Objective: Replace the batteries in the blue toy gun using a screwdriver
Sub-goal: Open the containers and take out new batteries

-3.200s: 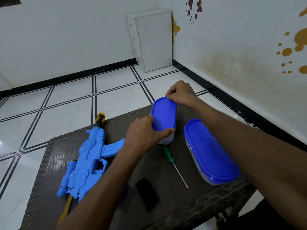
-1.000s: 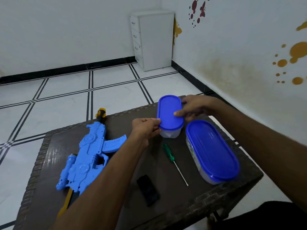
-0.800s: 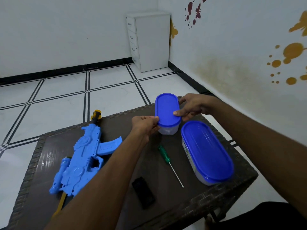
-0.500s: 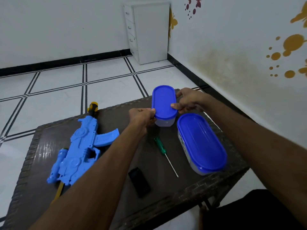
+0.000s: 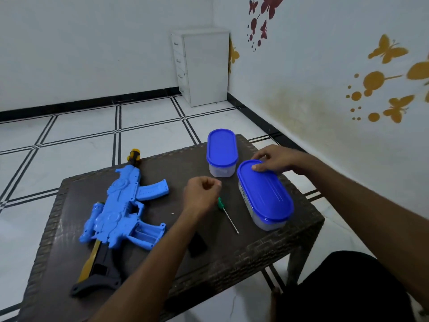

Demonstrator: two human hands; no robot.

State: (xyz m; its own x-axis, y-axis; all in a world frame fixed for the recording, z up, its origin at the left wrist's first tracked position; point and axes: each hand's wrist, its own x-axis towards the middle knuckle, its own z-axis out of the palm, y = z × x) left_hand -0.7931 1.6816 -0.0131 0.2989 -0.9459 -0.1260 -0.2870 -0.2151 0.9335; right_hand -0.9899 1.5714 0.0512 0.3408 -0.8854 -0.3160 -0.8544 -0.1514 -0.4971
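The blue toy gun (image 5: 123, 210) lies on the left half of the brown table (image 5: 243, 252), its black and yellow stock toward me and the compartment in its grip uncovered. A green-handled screwdriver (image 5: 228, 214) lies mid-table. My left hand (image 5: 202, 194) hovers just left of the screwdriver's handle, fingers curled into a fist with nothing visible in it. My right hand (image 5: 276, 159) grips the far end of the large blue-lidded container (image 5: 264, 196), thumb on the lid. The small blue-lidded container (image 5: 221, 152) stands alone behind it.
A black cover piece (image 5: 197, 245) lies near the front edge, partly hidden by my left forearm. A tiny screw (image 5: 173, 213) sits on the table beside the gun. A white drawer cabinet (image 5: 202, 66) stands in the room's corner.
Both hands let go of the small container, which now stands at the table's back. My right hand moved onto the large container and my left hand drew back toward the screwdriver.
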